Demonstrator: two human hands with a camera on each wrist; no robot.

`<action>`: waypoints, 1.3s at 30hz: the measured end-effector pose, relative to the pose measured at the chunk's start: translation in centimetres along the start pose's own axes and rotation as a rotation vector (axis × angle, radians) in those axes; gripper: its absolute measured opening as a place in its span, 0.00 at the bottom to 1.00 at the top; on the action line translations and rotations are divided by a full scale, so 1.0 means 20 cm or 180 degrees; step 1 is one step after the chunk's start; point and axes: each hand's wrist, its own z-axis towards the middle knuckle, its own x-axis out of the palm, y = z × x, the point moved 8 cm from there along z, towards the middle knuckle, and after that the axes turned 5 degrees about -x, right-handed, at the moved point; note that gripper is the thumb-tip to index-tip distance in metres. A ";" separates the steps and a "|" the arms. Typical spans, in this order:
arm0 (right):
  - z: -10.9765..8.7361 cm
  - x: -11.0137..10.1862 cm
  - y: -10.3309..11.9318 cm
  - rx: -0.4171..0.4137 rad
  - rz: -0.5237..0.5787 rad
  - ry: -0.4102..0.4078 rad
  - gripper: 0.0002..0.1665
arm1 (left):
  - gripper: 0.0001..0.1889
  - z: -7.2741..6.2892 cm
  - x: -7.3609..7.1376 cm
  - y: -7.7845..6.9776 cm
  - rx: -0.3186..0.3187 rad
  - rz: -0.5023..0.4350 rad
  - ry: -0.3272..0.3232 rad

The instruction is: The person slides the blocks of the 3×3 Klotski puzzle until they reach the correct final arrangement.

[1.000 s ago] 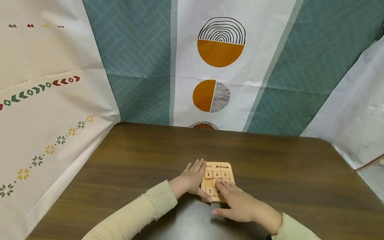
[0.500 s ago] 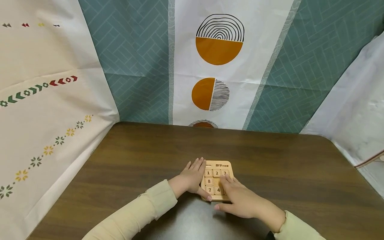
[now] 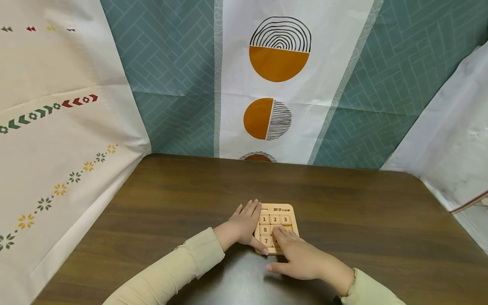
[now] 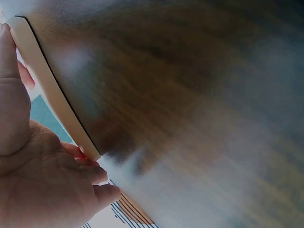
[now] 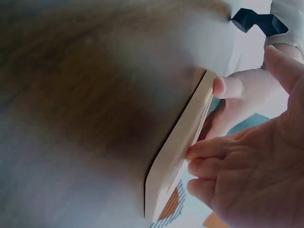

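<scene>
A square wooden number slide puzzle (image 3: 277,207) lies flat on the table. Tiles 1, 2 and 3 fill its far row; tile 8 (image 3: 264,230) and tile 7 (image 3: 266,241) stand at the left. Along the puzzle's left side, my left hand (image 3: 244,226) holds it, thumb at the near corner and fingers toward the far one. My right hand (image 3: 305,258) lies over the lower right, its extended fingertips on the middle-row tile and its thumb apart from the board. Several tiles are hidden beneath those fingers. The right wrist view shows these fingertips at the puzzle's edge (image 5: 175,147).
Brown wood-grain table (image 3: 190,186) surrounds the puzzle. Patterned cloth (image 3: 171,84) hangs behind its far edge, with white cloth (image 3: 68,148) at the left and more white cloth (image 3: 457,127) at the right.
Tile 8 has slid left into the gap in the middle row, then another tile has followed into the centre. The right fingers have moved right, then left again; the left hand stays put.
</scene>
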 end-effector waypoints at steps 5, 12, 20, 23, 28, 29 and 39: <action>-0.06 -0.02 -0.02 0.0055 0.0098 -0.0101 0.57 | 0.68 0.00 -0.01 0.00 0.0012 -0.0044 0.0014; -0.16 0.01 -0.01 -0.0119 -0.0166 -0.0063 0.57 | 0.68 0.01 -0.01 0.02 0.0001 -0.0061 -0.0013; -0.10 0.00 -0.03 -0.0192 -0.0537 -0.0128 0.57 | 0.67 0.00 -0.01 0.00 0.0022 -0.0088 -0.0003; -0.09 0.00 -0.03 -0.0166 -0.0577 -0.0173 0.56 | 0.67 0.00 -0.01 -0.01 0.0036 -0.0076 0.0023; -0.09 0.02 0.03 -0.0348 -0.0625 -0.0145 0.55 | 0.67 0.00 0.00 -0.02 0.0025 -0.0032 0.0028; -0.10 0.03 0.04 -0.0381 -0.0637 -0.0107 0.54 | 0.68 0.00 0.00 -0.02 0.0019 -0.0026 0.0027; -0.15 0.02 -0.01 -0.0329 -0.0686 0.0011 0.55 | 0.68 0.00 0.00 0.00 -0.0008 -0.0067 0.0019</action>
